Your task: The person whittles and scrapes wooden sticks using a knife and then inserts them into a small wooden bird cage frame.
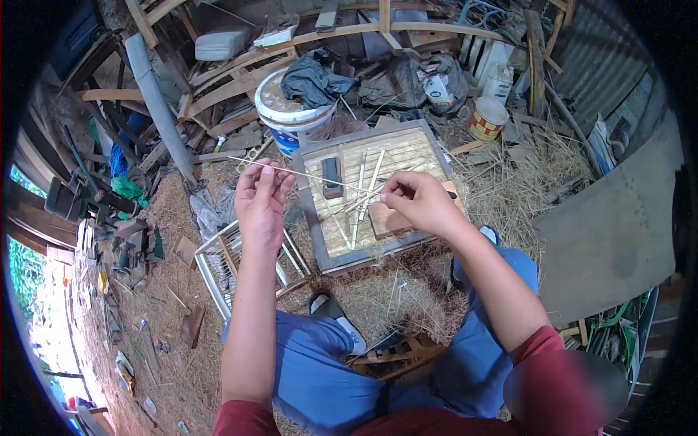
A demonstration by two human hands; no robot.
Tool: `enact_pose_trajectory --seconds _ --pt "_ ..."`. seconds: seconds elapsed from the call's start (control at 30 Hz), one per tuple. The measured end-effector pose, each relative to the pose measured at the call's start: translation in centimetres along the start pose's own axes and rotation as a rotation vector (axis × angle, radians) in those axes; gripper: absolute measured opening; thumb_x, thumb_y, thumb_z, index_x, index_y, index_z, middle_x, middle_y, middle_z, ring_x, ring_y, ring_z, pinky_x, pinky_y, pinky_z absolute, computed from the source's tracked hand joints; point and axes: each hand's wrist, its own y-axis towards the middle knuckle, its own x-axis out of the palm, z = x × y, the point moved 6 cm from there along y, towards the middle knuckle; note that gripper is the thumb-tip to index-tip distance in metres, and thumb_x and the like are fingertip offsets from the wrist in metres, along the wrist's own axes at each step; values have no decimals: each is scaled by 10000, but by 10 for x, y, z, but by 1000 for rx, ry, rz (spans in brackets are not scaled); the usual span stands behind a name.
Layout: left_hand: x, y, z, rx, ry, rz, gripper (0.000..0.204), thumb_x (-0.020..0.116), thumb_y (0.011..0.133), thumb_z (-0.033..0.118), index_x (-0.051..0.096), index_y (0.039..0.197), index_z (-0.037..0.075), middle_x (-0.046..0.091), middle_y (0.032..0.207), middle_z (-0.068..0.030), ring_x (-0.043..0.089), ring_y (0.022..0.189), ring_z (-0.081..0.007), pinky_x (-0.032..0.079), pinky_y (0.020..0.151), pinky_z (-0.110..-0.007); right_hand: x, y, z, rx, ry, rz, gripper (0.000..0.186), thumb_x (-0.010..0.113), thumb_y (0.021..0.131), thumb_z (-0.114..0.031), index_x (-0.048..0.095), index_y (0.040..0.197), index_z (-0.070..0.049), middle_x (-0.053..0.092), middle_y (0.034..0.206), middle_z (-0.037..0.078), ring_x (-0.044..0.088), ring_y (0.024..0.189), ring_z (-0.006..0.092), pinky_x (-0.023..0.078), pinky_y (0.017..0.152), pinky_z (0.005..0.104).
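A long thin wooden strip (320,178) stretches between my two hands, above a low framed wooden board (331,251). My left hand (263,196) pinches it near its left end between thumb and fingers. The other end sits between the thumb and fingertips of my right hand (418,200). On the board below lie several pale sticks (376,174), some crossing each other. A dark block (331,178), perhaps a sharpening stone, rests on the board's left part. Below my right hand is a brown wooden block (387,220), partly covered by the hand.
A slatted white frame (211,265) leans left of the board. Behind it stands a white and blue bucket (291,116) topped with dark plastic; a red and yellow tub (487,120) is at the back right. Straw and shavings cover the floor. A large grey sheet (611,232) stands right.
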Motion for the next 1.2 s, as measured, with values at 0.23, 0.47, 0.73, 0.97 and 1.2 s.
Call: enact_pose_trajectory --seconds 0.23,0.47,0.73,0.97,1.2 --pt "4 4 8 54 12 47 154 643 1036 84 606 1174 27 679 1048 -80 697 941 -179 629 877 -347 10 5 3 104 217 -103 99 743 935 -115 711 951 -22 587 754 -60 505 693 25 413 608 229" --pt "12 5 12 109 68 64 131 650 1031 67 609 1149 24 657 1022 -65 691 931 -168 625 858 -342 10 8 -3 82 136 -144 90 724 933 -107 682 930 -27 564 732 -65 490 665 22 389 581 221" --pt "19 7 10 157 146 86 119 648 1029 56 612 1137 21 642 995 -62 682 907 -156 625 841 -330 19 9 8 263 384 -275 72 686 929 -79 646 886 -37 570 709 -33 511 605 56 405 540 253" --pt "23 12 -4 100 179 87 124 668 1015 59 627 1127 28 654 991 -62 688 897 -172 627 829 -334 21 12 19 304 321 -386 52 679 939 -80 644 921 -45 578 701 -26 529 600 55 409 532 251" --pt "32 18 -13 66 221 83 128 660 1017 52 618 1134 23 647 989 -62 679 883 -166 624 830 -341 12 26 25 182 -28 -453 117 669 983 -125 636 951 -17 676 773 10 612 665 73 501 599 258"
